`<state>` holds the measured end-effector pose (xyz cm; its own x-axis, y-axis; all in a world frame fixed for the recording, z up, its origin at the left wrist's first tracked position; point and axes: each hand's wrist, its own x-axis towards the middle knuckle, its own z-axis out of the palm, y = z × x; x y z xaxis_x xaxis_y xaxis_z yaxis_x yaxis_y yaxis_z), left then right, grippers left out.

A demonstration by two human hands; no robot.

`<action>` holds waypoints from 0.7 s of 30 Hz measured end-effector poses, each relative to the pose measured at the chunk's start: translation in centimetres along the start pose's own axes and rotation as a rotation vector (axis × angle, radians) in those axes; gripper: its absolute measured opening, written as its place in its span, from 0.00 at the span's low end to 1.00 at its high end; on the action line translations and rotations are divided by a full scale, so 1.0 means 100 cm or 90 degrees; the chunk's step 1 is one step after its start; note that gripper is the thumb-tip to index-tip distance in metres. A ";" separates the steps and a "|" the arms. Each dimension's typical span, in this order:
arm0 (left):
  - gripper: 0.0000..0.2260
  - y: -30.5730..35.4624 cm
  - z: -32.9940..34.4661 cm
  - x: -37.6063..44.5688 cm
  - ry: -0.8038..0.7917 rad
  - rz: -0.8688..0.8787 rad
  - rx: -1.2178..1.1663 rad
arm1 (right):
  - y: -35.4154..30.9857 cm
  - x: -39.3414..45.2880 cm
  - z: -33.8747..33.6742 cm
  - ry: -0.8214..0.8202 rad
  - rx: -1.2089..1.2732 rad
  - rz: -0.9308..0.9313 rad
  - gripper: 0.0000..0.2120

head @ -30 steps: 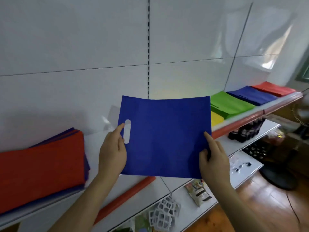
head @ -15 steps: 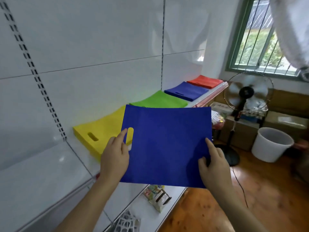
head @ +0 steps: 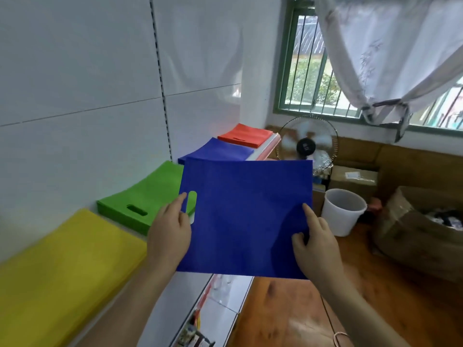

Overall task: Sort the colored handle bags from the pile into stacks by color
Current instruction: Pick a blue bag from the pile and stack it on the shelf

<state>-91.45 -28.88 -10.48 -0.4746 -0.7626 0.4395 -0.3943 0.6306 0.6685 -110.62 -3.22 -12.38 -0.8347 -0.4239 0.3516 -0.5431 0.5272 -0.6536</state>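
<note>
Both hands (head: 169, 234) (head: 314, 242) still pinch blue bag (head: 246, 216); blue stack (head: 220, 152) now nearer.

Your head camera is the only view, so nothing is being shared with a second one. It is looking forward and down along the shelf (head: 160, 291), which is running away on its left toward the window (head: 308, 71). It is sitting close above the shelf, angling right over the wooden floor (head: 288, 319).
</note>
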 end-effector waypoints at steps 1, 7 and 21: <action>0.21 0.004 0.012 0.009 -0.010 0.004 -0.002 | 0.008 0.010 0.000 0.005 -0.006 0.001 0.32; 0.21 0.030 0.094 0.065 -0.031 0.034 0.004 | 0.063 0.082 0.002 0.026 -0.011 0.029 0.33; 0.21 0.078 0.247 0.170 0.009 -0.060 0.063 | 0.160 0.289 0.031 -0.069 0.026 -0.028 0.32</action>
<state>-121.99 -33.37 -12.59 -0.4217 -0.8203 0.3864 -0.5121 0.5671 0.6451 -143.17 -9.32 -14.70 -0.7945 -0.5242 0.3067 -0.5724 0.4776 -0.6665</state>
